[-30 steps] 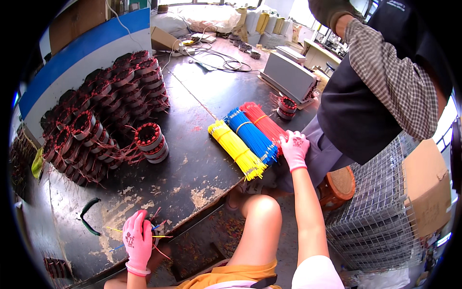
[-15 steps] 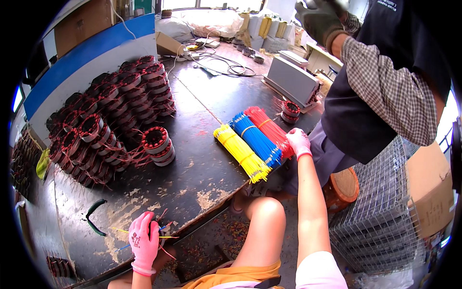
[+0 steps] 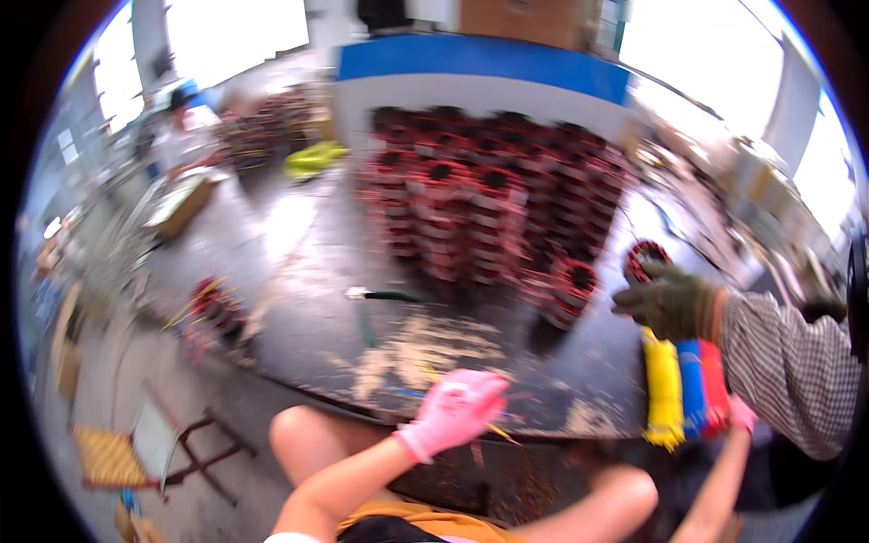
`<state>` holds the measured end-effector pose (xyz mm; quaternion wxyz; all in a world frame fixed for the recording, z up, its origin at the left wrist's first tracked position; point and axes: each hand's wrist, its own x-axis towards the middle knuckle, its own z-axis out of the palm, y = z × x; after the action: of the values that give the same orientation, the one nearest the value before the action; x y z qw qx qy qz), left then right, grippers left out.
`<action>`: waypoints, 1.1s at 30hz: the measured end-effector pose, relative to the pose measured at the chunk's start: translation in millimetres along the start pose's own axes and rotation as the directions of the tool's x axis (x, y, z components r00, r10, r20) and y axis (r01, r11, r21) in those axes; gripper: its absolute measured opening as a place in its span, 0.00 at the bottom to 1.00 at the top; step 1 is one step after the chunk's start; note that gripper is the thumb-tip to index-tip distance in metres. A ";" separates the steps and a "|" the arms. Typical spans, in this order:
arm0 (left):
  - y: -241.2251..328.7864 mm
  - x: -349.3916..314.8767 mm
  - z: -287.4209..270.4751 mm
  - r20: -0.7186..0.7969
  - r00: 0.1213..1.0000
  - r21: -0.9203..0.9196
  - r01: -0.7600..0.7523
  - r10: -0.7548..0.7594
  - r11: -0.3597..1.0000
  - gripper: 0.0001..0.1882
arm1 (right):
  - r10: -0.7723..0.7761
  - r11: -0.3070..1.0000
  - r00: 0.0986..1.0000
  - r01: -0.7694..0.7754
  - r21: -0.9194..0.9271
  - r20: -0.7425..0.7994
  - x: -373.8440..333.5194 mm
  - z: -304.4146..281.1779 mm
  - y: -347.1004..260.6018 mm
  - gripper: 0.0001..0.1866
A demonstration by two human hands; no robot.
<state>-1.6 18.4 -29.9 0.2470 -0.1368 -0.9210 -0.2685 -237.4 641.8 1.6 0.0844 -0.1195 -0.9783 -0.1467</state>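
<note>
My left hand [image 3: 457,409], in a pink glove, is curled at the table's front edge. Thin yellow, blue and red wires stick out on both sides of it; motion blur hides how the fingers grip them. At the right, my right hand [image 3: 742,414], also gloved in pink, is at the near end of a bundle of red wires [image 3: 713,385]; its fingers are partly hidden. Beside that lie a blue wire bundle [image 3: 691,385] and a yellow wire bundle [image 3: 663,389]. A co-worker's dark-gloved hand [image 3: 674,303] is above the bundles, near a motor stator [image 3: 647,261].
Stacked stators [image 3: 484,199] with red windings fill the table's back, before a blue and white board [image 3: 471,61]. One short stack [image 3: 572,294] stands apart. Green-handled pliers [image 3: 389,295] lie left of it. Another wired stator [image 3: 217,308] sits at the left edge, above a folding stool [image 3: 154,443].
My view has swung to the left. The co-worker's gloved hand has come down from the upper right to above the wire bundles. My hands remain by the same wires.
</note>
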 end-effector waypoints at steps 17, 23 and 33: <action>-3.0 -19.0 1.5 -0.035 0.994 0.018 0.106 -0.105 0.994 0.17 | -0.187 0.932 0.978 0.205 -0.299 0.089 28.4 21.2 -34.4 0.17; -2.4 -8.6 3.7 -0.078 0.996 -0.010 0.041 -0.041 0.999 0.17 | 0.144 0.988 0.986 -0.148 -0.046 -0.083 34.4 31.4 20.0 0.19; 8.5 4.3 4.2 -0.039 0.998 -0.048 0.051 -0.053 0.998 0.14 | 0.029 0.998 0.991 -0.037 0.058 0.132 -0.3 -17.7 -4.1 0.17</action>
<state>-3.5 28.2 -27.1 0.2552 -0.1133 -0.9124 -0.2992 -235.8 632.5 17.2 0.0257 -0.1423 -0.9836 -0.1074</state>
